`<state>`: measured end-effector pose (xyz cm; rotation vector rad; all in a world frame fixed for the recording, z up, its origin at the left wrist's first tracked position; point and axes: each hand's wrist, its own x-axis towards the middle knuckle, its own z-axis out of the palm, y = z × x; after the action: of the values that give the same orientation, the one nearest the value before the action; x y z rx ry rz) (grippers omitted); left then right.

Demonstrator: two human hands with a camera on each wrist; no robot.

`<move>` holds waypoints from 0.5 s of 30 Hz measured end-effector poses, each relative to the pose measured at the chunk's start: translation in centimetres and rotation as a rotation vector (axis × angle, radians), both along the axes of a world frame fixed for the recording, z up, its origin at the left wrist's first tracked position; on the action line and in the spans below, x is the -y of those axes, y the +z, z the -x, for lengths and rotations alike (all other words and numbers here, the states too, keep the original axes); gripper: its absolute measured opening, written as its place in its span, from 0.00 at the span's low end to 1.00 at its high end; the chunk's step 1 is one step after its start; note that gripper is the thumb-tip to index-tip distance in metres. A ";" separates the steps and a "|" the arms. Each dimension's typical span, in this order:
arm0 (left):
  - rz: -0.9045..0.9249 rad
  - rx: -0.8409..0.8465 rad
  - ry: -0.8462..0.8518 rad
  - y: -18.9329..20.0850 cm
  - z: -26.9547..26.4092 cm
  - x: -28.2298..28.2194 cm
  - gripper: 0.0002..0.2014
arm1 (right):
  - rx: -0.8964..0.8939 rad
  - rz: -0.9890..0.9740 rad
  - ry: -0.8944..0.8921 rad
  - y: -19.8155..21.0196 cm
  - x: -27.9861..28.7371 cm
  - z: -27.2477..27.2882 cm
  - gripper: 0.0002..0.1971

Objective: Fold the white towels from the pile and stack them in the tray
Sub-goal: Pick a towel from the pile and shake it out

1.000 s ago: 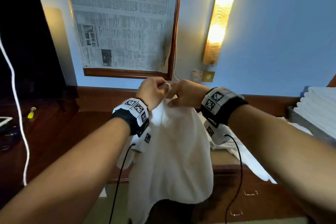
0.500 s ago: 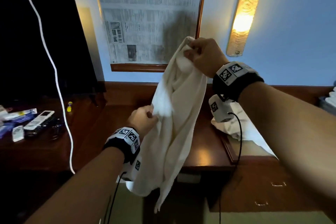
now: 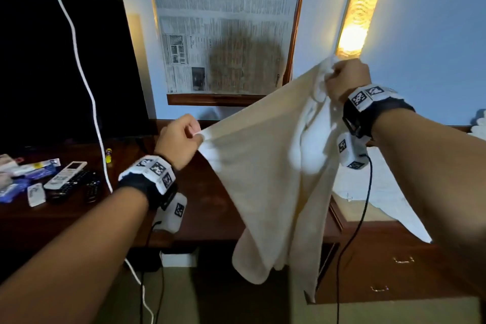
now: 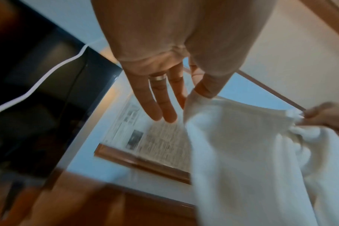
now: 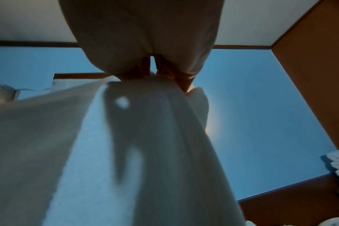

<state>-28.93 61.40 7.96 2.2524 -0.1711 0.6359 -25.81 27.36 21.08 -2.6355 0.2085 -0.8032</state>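
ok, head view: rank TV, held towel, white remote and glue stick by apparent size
1. TV and towel: both look large and similar in area; the towel hangs nearer the camera, so no ranking between them.
2. White remote.
3. Glue stick, smallest.

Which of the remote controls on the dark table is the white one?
The long white remote, nearest the TV. The two remotes beside it are black; the small white one lies in front.
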 end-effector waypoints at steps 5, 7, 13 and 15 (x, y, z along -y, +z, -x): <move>-0.345 -0.005 -0.242 2.9 -0.5 -1.6 0.13 | -0.092 0.004 -0.053 -0.9 0.9 0.5 0.09; -0.569 -0.080 -0.200 4.0 -0.1 -1.6 0.10 | -0.135 -0.004 -0.060 -0.9 0.9 0.5 0.09; -0.558 -0.055 0.109 3.4 -1.6 -2.2 0.25 | -0.165 -0.036 -0.023 -1.1 1.0 0.7 0.03; -0.111 0.096 0.063 2.7 -2.2 -2.0 0.16 | -0.189 -0.047 0.019 -1.5 1.1 0.6 0.04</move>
<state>-26.70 63.36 10.68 2.3430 -0.1877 0.7859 -26.43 26.24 19.53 -2.6639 0.2488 -0.5363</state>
